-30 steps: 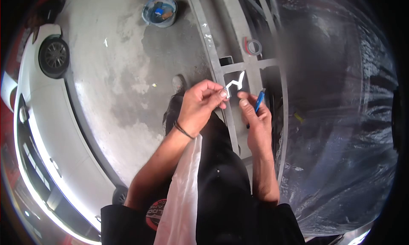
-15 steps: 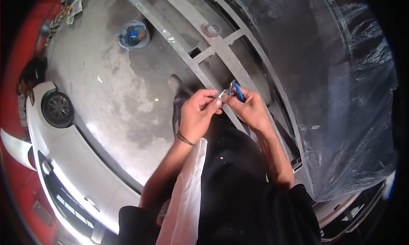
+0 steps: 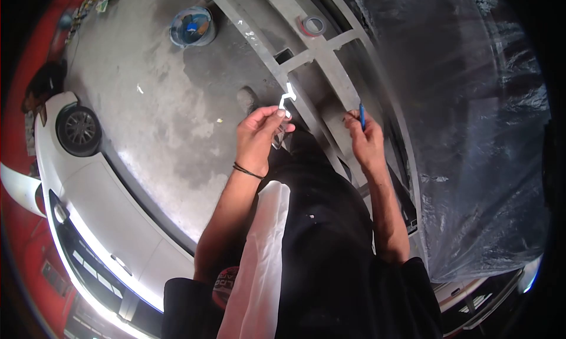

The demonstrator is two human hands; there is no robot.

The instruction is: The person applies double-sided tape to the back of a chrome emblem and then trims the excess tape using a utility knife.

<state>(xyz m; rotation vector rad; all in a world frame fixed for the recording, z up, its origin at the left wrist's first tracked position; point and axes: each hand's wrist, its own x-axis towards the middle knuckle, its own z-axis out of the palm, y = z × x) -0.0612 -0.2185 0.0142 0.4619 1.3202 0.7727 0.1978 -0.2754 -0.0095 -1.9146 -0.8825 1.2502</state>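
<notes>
My left hand (image 3: 257, 135) is closed, pinching a small, bright white bent strip (image 3: 287, 96) between thumb and fingers. The strip zigzags upward from my fingertips; its exact kind cannot be made out. Over to the right, my right hand (image 3: 367, 140) is closed around a slim blue tool (image 3: 362, 116) whose end points up past the fingers. Whether it is a cutter or a pen does not show. A gap separates my two hands, and both are held above the grey metal frame (image 3: 330, 73).
A roll of tape (image 3: 313, 25) lies on the frame's crossbar. On the concrete floor stands a bucket (image 3: 193, 38) with a blue item inside. At left is a white car (image 3: 112, 203); dark plastic sheeting (image 3: 471, 180) covers a large shape at right.
My hands have moved apart. My right hand has drawn away to the right with the blue tool, while the white strip stays in my left hand and now stands up above the fingertips.
</notes>
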